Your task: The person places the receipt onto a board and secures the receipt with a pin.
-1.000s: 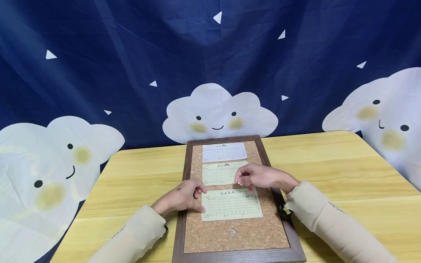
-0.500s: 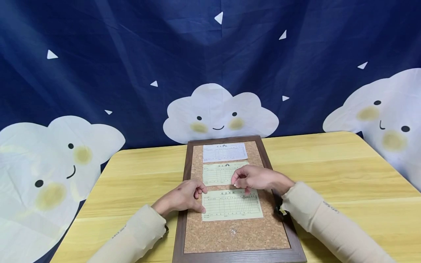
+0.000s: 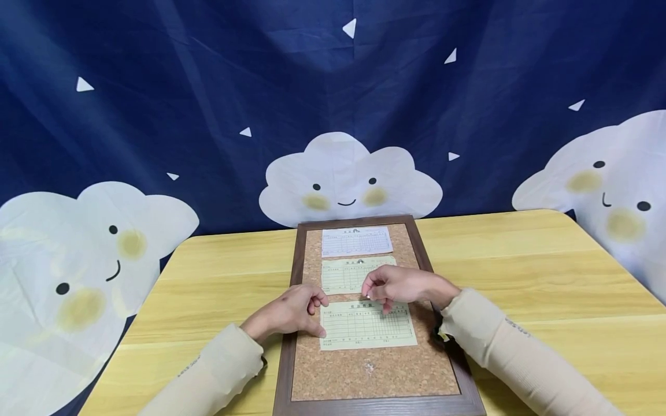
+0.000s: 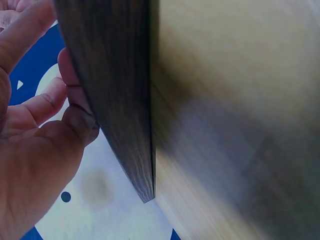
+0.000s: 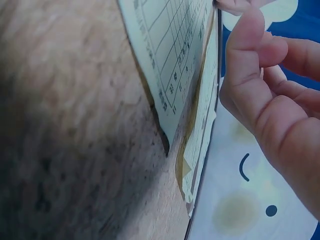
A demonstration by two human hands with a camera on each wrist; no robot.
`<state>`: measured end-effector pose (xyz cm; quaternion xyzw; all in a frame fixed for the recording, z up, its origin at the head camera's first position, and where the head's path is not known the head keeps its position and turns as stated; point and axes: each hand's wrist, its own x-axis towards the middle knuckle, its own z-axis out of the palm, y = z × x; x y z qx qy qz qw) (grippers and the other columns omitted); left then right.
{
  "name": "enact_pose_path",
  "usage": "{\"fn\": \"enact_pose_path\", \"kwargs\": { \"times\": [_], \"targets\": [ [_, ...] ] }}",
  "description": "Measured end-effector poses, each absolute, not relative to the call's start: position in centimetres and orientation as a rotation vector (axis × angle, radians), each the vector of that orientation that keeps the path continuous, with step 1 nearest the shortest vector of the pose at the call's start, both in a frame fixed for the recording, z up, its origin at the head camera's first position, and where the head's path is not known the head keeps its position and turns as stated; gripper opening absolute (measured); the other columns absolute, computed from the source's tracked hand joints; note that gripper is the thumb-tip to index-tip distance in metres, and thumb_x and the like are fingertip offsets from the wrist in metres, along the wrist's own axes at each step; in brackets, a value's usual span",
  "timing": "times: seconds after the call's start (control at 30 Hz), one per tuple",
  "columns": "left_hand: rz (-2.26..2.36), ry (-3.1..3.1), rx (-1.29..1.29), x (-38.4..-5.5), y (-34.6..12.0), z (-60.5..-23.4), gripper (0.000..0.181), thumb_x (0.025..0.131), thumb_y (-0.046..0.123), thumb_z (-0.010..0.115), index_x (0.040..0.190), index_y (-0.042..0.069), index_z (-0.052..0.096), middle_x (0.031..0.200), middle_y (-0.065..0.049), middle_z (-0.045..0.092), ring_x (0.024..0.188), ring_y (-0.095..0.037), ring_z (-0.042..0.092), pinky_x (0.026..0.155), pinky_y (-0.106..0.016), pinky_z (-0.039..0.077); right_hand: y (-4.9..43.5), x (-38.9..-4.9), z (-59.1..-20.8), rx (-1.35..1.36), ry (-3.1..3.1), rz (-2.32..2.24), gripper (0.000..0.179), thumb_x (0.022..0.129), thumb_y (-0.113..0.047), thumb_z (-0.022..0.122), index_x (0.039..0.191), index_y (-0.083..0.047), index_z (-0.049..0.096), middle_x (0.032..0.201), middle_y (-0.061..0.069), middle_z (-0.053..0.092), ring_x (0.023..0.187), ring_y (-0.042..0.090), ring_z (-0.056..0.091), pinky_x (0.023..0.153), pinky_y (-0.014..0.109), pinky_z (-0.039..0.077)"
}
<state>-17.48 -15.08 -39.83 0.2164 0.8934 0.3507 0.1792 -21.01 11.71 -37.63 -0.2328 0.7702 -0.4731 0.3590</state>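
Observation:
A pale green printed slip (image 3: 364, 329) lies on a cork board (image 3: 333, 375). My left hand (image 3: 291, 311) rests at its left side, with the thumb by the lower corner and the index finger by the upper one. Above the slip's top edge, my right hand (image 3: 403, 284) pinches a tiny pale pushpin (image 3: 367, 297) between thumb and index finger; most of it is hidden by the fingertips. In the right wrist view, that thumb and index finger (image 5: 245, 55) meet, and the slip's edge (image 5: 162, 112) lifts a little off the cork.
Farther up the board sit another green slip (image 3: 335, 278) and a white slip (image 3: 338, 245), each with a small pin at its top middle. A dark wooden frame (image 3: 374, 404) surrounds the cork. Under it is a wooden table (image 3: 546, 271); a blue cloud-print curtain (image 3: 208, 104) hangs behind.
My right hand has moved left and slightly nearer, from the slip's upper right toward the middle of its top edge, still pinching the pushpin. My left hand stays in place.

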Motion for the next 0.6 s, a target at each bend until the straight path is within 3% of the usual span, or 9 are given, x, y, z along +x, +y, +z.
{"fn": "enact_pose_path", "kwargs": {
  "times": [0.6],
  "targets": [
    [0.998, 2.521, 0.621, -17.59, -15.09, -39.87, 0.045, 0.066, 0.004, 0.092, 0.098, 0.005, 0.062, 0.082, -0.004, 0.052, 0.079, -0.015, 0.048, 0.07, -0.026, 0.04, 10.87, -21.22, -37.92, -0.625, 1.969, -1.208, 0.011, 0.099, 0.005, 0.052, 0.103, 0.008, 0.062, 0.074, 0.006, 0.05, 0.06, 0.015, 0.053, 0.06, 0.028, 0.055]
  ]
}}
